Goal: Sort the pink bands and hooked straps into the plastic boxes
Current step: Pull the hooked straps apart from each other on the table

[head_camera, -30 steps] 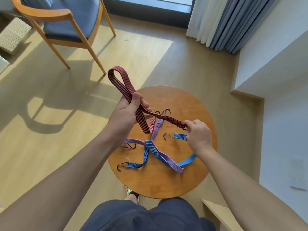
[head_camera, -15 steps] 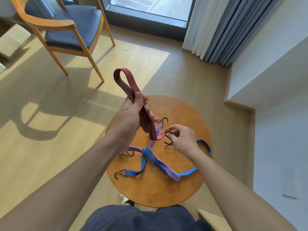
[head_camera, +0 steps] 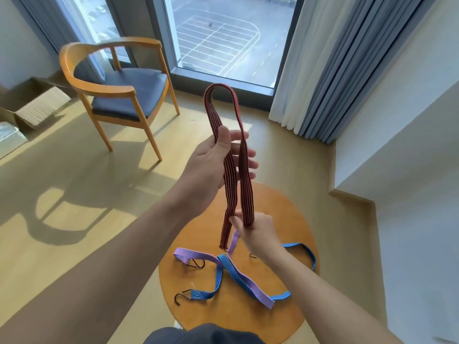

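Observation:
A red hooked strap (head_camera: 231, 180) with dark stripes stands folded into a tall upright loop above the round wooden table (head_camera: 223, 316). My left hand (head_camera: 206, 167) holds it halfway up, the thumb pinching one strand against the fingers. My right hand (head_camera: 260, 234) grips both strands near their lower ends; one end hangs free below it. A purple hooked strap (head_camera: 248, 284) and a blue hooked strap (head_camera: 218, 276) lie crossed on the table below my hands, black hooks showing at their left ends.
A wooden armchair (head_camera: 119, 90) with a dark seat stands at the far left on the wood floor. An open cardboard box (head_camera: 32, 105) sits at the left edge. Grey curtains (head_camera: 335, 70) and a white wall ledge (head_camera: 397, 150) close in the right side.
My right hand has brought the strap's far end in beside the other strand. Both hands have lifted the red strap higher, now doubled and upright. The view has tilted up toward the window.

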`<action>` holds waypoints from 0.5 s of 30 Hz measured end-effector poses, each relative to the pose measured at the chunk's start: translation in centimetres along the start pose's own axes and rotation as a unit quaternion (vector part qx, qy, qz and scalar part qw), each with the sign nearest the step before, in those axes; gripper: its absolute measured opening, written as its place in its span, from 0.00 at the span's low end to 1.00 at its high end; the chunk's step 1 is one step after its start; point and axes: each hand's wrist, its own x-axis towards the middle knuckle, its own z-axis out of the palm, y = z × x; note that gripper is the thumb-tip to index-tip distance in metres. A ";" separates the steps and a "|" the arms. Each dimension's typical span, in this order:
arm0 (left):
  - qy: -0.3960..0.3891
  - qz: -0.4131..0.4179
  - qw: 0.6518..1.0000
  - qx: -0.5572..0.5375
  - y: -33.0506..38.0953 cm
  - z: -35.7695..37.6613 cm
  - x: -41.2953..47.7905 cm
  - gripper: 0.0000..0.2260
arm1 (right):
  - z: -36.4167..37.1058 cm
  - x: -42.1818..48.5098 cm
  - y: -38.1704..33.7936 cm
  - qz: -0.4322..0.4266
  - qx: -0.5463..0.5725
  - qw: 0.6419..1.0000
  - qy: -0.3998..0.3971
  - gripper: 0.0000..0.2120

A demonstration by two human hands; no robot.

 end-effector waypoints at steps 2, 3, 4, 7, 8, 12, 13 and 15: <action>-0.008 -0.007 1.000 -0.013 0.7 0.1 -0.2 0.22 | -0.1 -0.2 0.1 0.031 -0.015 0.998 -0.050 0.13; -0.013 -0.013 1.000 -0.022 1.0 0.3 -0.4 0.23 | 0.0 -0.3 0.4 0.055 -0.011 0.995 -0.078 0.15; -0.019 -0.019 0.999 -0.034 1.2 0.5 -0.7 0.24 | 0.0 -0.4 0.5 0.079 -0.004 0.991 -0.109 0.17; -0.043 -0.031 0.996 -0.076 1.9 1.2 -1.2 0.23 | 0.5 -0.7 0.8 0.131 -0.007 0.972 -0.196 0.14; -0.055 -0.029 0.995 -0.079 2.2 1.4 -1.3 0.21 | 0.7 -0.9 1.1 0.143 -0.009 0.965 -0.218 0.12; -0.085 -0.010 0.994 -0.074 3.4 1.9 -1.8 0.19 | 1.6 -1.7 1.2 0.147 0.026 0.969 -0.196 0.05; -0.087 -0.007 0.994 -0.070 3.5 1.9 -2.0 0.20 | 1.7 -1.8 0.9 0.146 0.054 0.972 -0.174 0.06; -0.088 -0.006 0.995 -0.056 3.5 1.8 -2.1 0.20 | 1.6 -1.7 0.4 0.132 0.105 0.976 -0.136 0.10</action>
